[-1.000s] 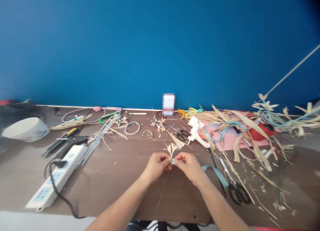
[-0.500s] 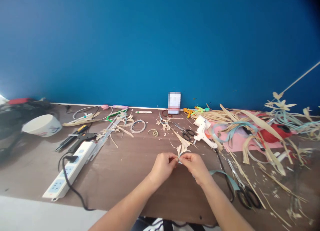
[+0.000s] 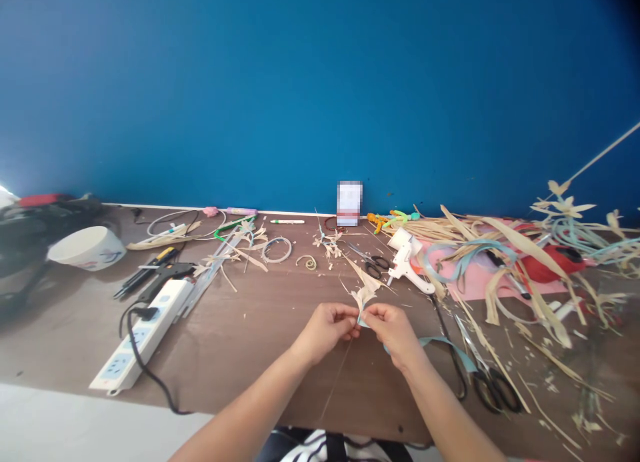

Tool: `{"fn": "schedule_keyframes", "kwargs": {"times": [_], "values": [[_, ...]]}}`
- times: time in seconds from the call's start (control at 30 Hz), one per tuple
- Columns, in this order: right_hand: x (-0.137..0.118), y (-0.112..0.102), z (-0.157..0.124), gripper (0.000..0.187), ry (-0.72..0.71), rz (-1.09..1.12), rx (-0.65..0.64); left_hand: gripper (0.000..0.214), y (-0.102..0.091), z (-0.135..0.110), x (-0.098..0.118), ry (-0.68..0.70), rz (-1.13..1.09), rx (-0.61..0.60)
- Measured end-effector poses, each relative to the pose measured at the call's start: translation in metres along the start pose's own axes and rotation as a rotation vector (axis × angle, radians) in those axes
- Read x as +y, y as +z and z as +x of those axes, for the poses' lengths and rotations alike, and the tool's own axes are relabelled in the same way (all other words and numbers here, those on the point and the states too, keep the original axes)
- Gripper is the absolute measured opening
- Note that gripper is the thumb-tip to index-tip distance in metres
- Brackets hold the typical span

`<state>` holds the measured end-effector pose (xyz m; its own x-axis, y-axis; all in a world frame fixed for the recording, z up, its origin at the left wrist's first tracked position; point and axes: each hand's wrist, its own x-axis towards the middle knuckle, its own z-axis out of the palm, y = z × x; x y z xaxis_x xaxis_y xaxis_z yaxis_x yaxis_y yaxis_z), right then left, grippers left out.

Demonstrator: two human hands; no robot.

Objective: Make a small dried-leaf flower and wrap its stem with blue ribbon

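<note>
My left hand [image 3: 325, 327] and my right hand [image 3: 394, 327] meet over the brown table [image 3: 240, 342], fingers pinched together. Between them they hold a small folded piece of pale dried leaf [image 3: 364, 295] that sticks up above the fingertips. A light blue ribbon strip [image 3: 445, 345] trails from my right hand across the table to the right. A thin stem runs down from the hands toward me.
A white glue gun [image 3: 407, 262] and small scissors [image 3: 373, 265] lie just beyond the hands. Large black-handled scissors [image 3: 487, 379] lie right. Dried leaf strips [image 3: 520, 275] are heaped at right. A white power strip [image 3: 143, 335], black tools and a white bowl [image 3: 86, 247] sit left.
The view shifted slightly; both hands stay pinched on the leaf piece, working it with small finger movements. The blue strip lies a little differently beside my right wrist.
</note>
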<state>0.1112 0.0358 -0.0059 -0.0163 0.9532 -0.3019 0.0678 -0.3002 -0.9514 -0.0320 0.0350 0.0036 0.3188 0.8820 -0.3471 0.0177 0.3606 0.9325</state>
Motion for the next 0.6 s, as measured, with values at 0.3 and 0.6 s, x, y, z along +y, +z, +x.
{"fn": "schedule_keyframes", "kwargs": {"times": [0.3,0.6], "values": [[0.004,0.002,-0.002,0.016,-0.092,-0.011,0.071,0.019,0.005,0.0,-0.006,-0.149,-0.243,0.063],[0.015,0.005,-0.001,0.02,-0.116,0.002,0.045,0.008,0.009,0.006,-0.014,0.152,0.222,0.31]]}}
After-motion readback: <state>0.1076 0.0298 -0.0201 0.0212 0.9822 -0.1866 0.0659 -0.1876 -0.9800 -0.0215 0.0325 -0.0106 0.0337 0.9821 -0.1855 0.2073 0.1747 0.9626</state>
